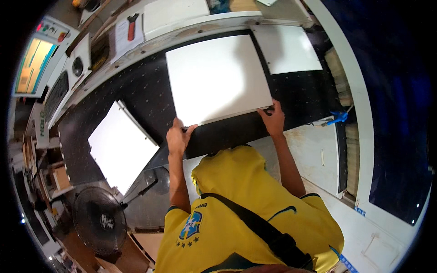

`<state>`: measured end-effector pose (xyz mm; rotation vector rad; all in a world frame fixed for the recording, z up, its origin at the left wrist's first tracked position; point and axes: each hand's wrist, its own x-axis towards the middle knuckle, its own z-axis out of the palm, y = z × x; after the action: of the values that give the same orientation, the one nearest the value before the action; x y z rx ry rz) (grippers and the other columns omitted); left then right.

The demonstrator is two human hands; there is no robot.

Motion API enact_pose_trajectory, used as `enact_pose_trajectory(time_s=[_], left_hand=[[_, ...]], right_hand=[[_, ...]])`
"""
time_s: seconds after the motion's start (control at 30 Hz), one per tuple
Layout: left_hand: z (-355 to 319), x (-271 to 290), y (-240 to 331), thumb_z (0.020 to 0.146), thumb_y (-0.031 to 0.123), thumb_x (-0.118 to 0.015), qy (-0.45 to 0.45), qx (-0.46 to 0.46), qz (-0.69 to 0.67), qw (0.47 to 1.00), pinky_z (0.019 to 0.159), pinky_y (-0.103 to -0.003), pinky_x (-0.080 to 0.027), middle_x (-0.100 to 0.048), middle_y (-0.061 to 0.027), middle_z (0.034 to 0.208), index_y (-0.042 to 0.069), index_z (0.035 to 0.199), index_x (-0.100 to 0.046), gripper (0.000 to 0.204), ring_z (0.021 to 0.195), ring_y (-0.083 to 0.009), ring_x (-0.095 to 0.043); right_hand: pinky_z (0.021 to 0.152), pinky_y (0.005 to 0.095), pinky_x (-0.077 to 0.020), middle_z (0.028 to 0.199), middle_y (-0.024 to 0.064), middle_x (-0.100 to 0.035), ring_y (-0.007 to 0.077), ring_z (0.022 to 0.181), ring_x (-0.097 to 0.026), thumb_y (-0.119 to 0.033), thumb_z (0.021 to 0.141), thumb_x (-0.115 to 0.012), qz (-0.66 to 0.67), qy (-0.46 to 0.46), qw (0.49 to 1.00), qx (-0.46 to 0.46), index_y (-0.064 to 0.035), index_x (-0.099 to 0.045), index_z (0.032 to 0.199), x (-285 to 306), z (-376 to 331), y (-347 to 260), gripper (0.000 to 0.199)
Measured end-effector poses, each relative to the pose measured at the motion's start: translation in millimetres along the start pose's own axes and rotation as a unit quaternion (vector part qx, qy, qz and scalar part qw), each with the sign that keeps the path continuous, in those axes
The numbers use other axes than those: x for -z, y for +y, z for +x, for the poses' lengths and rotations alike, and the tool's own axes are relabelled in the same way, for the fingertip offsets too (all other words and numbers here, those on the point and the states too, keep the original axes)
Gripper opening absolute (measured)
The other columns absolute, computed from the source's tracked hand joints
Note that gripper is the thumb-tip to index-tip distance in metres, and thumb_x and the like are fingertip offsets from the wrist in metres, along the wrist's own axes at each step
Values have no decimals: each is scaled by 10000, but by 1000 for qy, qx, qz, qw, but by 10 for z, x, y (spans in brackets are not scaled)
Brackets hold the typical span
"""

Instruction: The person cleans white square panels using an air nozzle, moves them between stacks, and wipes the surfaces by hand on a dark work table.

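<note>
A large white rectangular panel (218,77) lies over the black worktop (141,91) in front of me. My left hand (179,136) grips its near left corner, thumb along the near edge. At the near right corner, my right hand (274,119) holds the same panel, fingers bent around the edge. The underside of the panel and the fingertips below it are hidden. To the left, a small stack of white panels (122,145) sits at an angle, partly past the worktop's near edge. Another white panel (289,50) lies at the far right, beside the held one.
A blue air gun (337,117) hangs at the worktop's right end. On the left are a monitor (34,66), a keyboard (57,93) and a mouse (78,67). A standing fan (100,220) is at lower left. Beyond the worktop, a red-handled tool (132,29) rests on paper.
</note>
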<state>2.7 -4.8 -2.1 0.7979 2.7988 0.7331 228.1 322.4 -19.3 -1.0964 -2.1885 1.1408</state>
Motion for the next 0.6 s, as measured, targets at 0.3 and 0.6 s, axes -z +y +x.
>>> enact_pose_trajectory(time_s=[0.3, 0.6], left_hand=[[-26, 108, 265, 857, 426, -882, -26, 32, -128, 991, 852, -462, -573, -737, -329, 1064, -120, 1387, -548, 831, 1002, -456, -745], [-33, 110, 65, 892, 477, -842, -68, 79, -107, 989, 971, -471, -549, -696, -384, 1206, -187, 1433, -486, 928, 1162, -474, -705]], right_hand=[[1143, 507, -417, 1348, 270, -618, 440, 1282, -582, -162, 831, -823, -130, 547, 827, -2, 92, -562, 1380, 1593, 687, 1572, 659], [647, 366, -512, 836, 73, -649, 185, 734, -639, -498, 1024, -694, 297, 349, 859, -226, -60, -639, 1107, 2483, 929, 2551, 449]])
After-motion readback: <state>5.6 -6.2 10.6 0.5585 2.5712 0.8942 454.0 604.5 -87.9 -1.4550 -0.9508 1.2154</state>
